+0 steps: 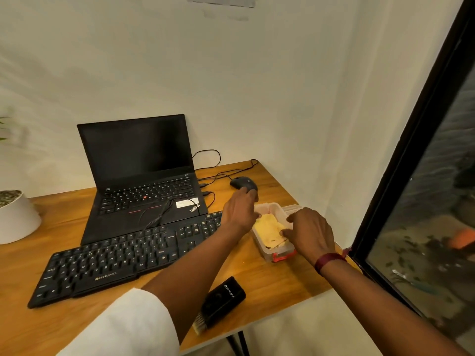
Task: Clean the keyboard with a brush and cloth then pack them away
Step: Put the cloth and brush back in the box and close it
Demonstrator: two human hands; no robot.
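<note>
Cloth (pixel 267 226) in box (pixel 280 253) lies partly hidden under left hand (pixel 239 211) and right hand (pixel 312 233); whether they grip it is unclear.

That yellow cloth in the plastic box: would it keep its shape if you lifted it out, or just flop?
It would probably flop: the yellow cloth lies creased and folded to fit the plastic box. It is likely very light, since it looks thin. As it seems to be soft fabric, it is probably neither slippery nor fragile.
</note>
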